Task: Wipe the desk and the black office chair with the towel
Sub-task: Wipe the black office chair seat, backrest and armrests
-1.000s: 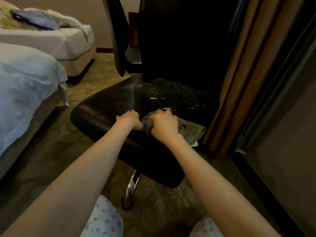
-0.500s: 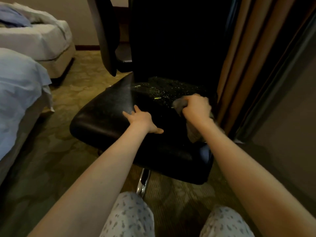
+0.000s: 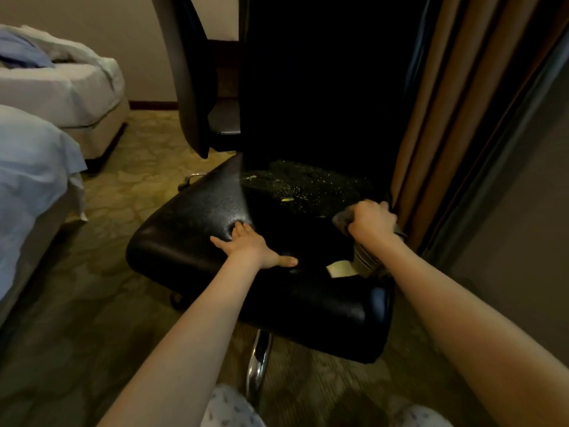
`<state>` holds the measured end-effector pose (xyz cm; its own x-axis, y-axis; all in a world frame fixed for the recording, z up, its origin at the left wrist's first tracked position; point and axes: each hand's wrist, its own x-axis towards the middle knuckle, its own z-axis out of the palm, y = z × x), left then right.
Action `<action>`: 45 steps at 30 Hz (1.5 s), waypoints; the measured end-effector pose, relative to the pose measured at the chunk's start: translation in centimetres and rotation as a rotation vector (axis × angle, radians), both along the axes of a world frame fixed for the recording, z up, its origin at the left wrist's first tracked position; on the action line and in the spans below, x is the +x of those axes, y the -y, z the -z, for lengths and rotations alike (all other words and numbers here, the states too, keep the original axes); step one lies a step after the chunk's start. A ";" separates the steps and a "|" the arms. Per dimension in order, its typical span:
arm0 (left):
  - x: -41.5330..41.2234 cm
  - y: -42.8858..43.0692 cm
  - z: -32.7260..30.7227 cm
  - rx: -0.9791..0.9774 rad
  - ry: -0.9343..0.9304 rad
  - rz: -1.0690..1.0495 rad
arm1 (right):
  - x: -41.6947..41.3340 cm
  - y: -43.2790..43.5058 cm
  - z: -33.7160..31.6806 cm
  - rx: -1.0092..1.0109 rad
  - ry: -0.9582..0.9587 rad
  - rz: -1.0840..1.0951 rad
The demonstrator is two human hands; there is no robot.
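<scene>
The black office chair (image 3: pixel 197 229) stands in front of me, its glossy seat low in the middle of the view and its dark backrest rising behind. Pale specks and crumbs lie on the rear of the seat. My left hand (image 3: pixel 252 246) lies flat on the seat with its fingers spread. My right hand (image 3: pixel 371 220) grips the bunched grey towel (image 3: pixel 365 261) at the seat's right edge; the towel hangs down under my wrist, with a pale label showing. The desk is not in view.
Brown curtains (image 3: pixel 455 124) hang just right of the chair, close to my right hand. Two beds (image 3: pixel 37 167) with white sheets stand at the left. Patterned carpet covers the floor. The chair's chrome leg (image 3: pixel 258 362) shows below the seat, near my knees.
My right hand has carried the towel from the seat's front middle to its right edge. My left hand let go of the towel and opened flat on the seat.
</scene>
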<state>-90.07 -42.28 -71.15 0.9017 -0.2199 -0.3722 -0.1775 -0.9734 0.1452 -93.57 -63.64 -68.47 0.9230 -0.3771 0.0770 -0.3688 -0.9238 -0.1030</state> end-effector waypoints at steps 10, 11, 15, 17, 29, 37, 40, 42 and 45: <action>2.0 -1.4 -0.1 -0.044 -0.009 -0.128 | 1.5 -8.0 1.1 0.129 0.041 -0.288; 2.1 -1.5 0.0 -0.051 0.016 -0.160 | 1.4 -8.3 1.4 0.136 -0.001 -0.302; 1.8 -2.4 -0.2 -0.052 0.118 -0.243 | 1.1 -7.6 1.1 0.093 0.019 -0.301; 1.7 -3.0 -0.3 -0.065 0.126 -0.285 | 1.1 -7.1 1.2 0.049 0.045 -0.283; 1.4 -8.4 1.6 -0.449 0.073 -0.441 | 4.6 -13.0 2.0 0.099 -0.016 -0.724; 1.1 -9.3 2.2 -0.452 0.008 -0.378 | 2.6 -14.0 1.6 0.173 -0.236 -1.074; 0.6 -10.1 2.0 -0.534 -0.114 -0.389 | 2.2 -13.7 -0.8 0.244 -0.415 -1.128; 0.7 -10.3 2.0 -0.569 -0.081 -0.397 | 3.0 -13.4 -2.0 0.401 -0.282 -1.038; 0.6 -10.2 1.9 -0.439 0.064 -0.391 | 6.2 -14.3 -0.6 0.406 0.145 -0.767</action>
<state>-89.48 -32.11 -73.05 0.9646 0.0118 -0.2634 0.1603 -0.8194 0.5504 -87.36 -49.35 -67.84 0.9248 0.3188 0.2078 0.3803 -0.7935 -0.4751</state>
